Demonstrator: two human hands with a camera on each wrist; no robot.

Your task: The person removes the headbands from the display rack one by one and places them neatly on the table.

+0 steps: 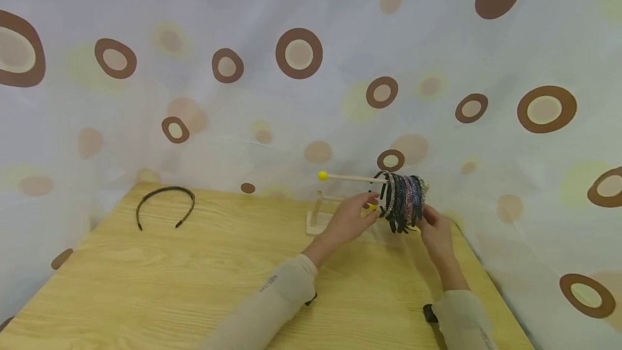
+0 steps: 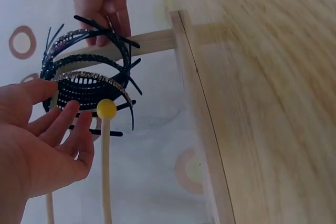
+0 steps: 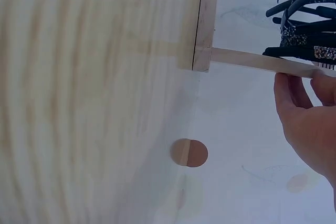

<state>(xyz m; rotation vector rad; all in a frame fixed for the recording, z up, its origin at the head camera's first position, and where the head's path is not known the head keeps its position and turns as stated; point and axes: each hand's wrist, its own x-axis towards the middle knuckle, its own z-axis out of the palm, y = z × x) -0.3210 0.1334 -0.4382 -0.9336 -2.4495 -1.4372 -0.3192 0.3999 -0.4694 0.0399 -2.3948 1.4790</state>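
A stack of dark, glittery headbands (image 1: 405,199) hangs around an arm of a wooden stand (image 1: 317,223). My left hand (image 1: 351,219) is at the left end of the stack, its fingers spread and lightly bent. In the left wrist view, the fingertips of that left hand (image 2: 47,135) lie at the edge of the nearest silver-studded headband (image 2: 100,77). At the other end, my right hand (image 1: 437,231) holds the stand's wooden upright (image 3: 247,59), fingertips against its side just under the headbands. Part of the right hand runs out of the right wrist view.
A single thin headband (image 1: 165,190) lies by itself at the far left of the wooden table (image 1: 194,285). A pale rod with a yellow ball tip (image 1: 322,175) juts left from the stand. Behind the table hangs a spotted curtain (image 1: 252,9).
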